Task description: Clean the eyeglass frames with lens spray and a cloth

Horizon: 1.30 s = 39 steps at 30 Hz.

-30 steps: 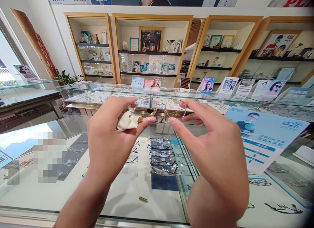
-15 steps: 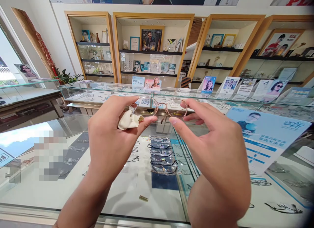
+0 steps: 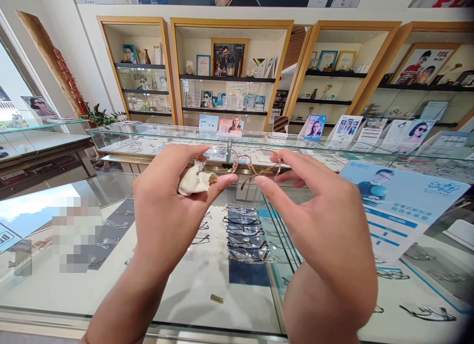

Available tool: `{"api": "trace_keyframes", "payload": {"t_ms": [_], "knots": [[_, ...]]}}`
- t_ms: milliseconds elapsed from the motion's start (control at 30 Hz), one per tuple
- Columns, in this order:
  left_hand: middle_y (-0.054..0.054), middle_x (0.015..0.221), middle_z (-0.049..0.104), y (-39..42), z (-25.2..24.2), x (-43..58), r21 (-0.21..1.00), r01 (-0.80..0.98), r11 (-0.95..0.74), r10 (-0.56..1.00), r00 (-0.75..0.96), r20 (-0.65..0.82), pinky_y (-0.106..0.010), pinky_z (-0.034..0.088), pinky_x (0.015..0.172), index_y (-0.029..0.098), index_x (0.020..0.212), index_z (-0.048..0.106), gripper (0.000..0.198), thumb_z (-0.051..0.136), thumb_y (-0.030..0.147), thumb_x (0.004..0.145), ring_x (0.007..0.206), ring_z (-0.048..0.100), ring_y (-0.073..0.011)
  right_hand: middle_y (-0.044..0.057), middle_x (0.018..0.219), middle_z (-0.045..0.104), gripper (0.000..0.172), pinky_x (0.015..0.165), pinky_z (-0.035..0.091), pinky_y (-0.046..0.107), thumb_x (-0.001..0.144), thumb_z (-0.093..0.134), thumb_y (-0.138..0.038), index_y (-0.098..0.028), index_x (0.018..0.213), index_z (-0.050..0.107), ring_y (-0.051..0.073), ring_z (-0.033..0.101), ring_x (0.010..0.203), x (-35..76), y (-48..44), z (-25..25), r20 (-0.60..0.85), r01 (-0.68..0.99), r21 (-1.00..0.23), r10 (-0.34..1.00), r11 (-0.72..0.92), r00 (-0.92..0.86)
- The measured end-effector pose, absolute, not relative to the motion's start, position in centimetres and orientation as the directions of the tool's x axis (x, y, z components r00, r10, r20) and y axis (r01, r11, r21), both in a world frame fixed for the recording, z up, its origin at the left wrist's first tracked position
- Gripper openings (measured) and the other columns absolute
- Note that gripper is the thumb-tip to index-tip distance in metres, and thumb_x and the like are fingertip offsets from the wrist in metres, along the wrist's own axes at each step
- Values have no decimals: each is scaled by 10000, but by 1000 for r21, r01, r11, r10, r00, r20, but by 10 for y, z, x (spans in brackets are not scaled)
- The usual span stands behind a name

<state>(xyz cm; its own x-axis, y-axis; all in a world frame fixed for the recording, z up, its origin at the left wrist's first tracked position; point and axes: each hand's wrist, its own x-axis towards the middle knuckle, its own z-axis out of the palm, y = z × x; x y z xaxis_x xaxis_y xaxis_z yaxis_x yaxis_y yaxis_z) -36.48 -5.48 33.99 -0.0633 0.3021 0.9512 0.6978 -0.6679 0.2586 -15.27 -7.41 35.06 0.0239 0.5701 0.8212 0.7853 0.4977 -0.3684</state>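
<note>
A pair of thin round-framed glasses (image 3: 243,157) is held up between my two hands, above the glass counter. My left hand (image 3: 166,201) pinches the left rim between thumb and fingers, and a crumpled cream cloth (image 3: 195,181) is tucked in its palm. At the other rim, my right hand (image 3: 318,206) grips the frame with thumb and index finger, the other fingers curled behind. One temple arm points down beside the right thumb. The fingers partly cover the left lens.
Under the glass counter (image 3: 185,329) lie rows of glasses (image 3: 246,235) and a small gold piece (image 3: 217,299). A blue poster card (image 3: 403,206) stands at the right. Beyond are another display counter (image 3: 148,156) and wooden shelves (image 3: 231,23).
The right rim and my right hand have shifted very slightly left. My left hand stays almost still, and both hands keep their hold on the glasses.
</note>
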Motion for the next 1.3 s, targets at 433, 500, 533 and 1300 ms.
{"api": "trace_keyframes", "payload": {"t_ms": [433,500,533,1300], "knots": [[-36,1039,804,-55,339,-366,270,655,-706,290,-80,954,-473,658,784,362,1208,799,439,839,677,904,1001,776,-299,114,1210,829,359,725,604,414,1021,719,-523,-272,1270,784,272,759,868,-153,-72,352,782,751,-414,624,513,5],[-35,1042,800,-55,339,-367,271,643,-716,289,-80,954,-466,650,780,359,1212,798,447,844,675,899,1004,769,-295,114,1214,828,344,715,597,416,1017,730,-515,-281,1263,785,276,756,865,-152,-71,352,781,740,-420,625,525,0],[-33,1042,798,-55,339,-367,268,642,-718,287,-77,955,-467,647,783,360,1215,796,448,848,672,896,999,765,-293,112,1216,827,335,713,595,417,1013,738,-506,-285,1261,786,276,755,864,-152,-71,351,782,736,-422,623,529,1],[-76,1229,720,-36,340,-368,295,626,-722,280,-126,952,-527,656,945,371,1204,805,427,929,579,852,1183,710,-314,74,1158,817,240,911,614,478,980,792,-359,-282,1206,770,288,755,1025,-159,-63,346,931,796,-245,365,553,34]]}}
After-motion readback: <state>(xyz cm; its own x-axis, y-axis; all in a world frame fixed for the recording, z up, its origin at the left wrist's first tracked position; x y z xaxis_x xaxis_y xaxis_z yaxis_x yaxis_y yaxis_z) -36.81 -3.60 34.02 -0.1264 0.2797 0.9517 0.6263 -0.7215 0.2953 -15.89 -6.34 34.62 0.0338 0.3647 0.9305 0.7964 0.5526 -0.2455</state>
